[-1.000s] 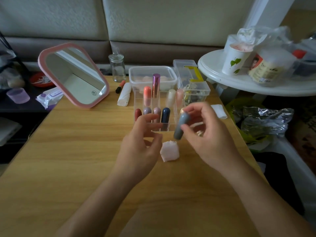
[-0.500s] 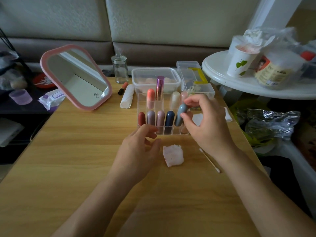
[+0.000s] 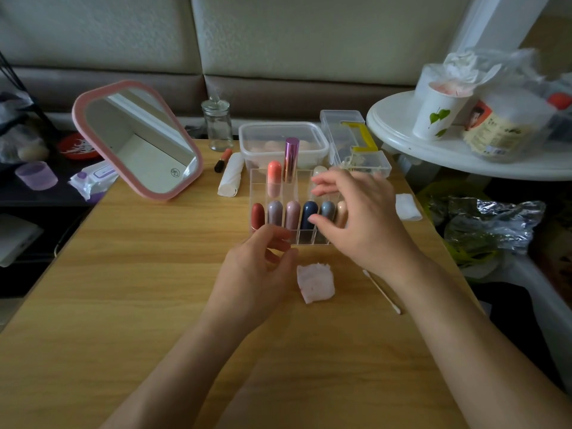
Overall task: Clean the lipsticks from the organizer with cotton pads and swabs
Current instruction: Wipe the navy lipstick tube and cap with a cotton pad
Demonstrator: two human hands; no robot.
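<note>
**Q:** What has moved since the earlier frames?
**A:** The grey lipstick (image 3: 327, 210), held in the right hand (image 3: 359, 224) a second ago, now stands in the front row of the organizer (image 3: 305, 239). That hand has let go and hovers over the row, fingers spread wide, holding nothing.

**Q:** What lies nearest the viewer?
**A:** The left hand (image 3: 260, 264), fingers loosely curled and empty, sits at the organizer's front edge. Whether it touches the wall cannot be told. Just right of it on the worktop (image 3: 123, 289) lie a pinkish pad (image 3: 315, 281) and a swab (image 3: 382, 291).

**Q:** How far along is the task?
**A:** By the layout, at least one lipstick has been handled and returned to its slot. Five others share the front row and at least three stand behind. An orange lipstick (image 3: 223, 160) lies loose farther back. Nothing shows which of them are clean, so most of the work probably remains. The next step is likely to pick another tube. A white pad (image 3: 408, 206) lies at the right edge of the worktop.
</note>
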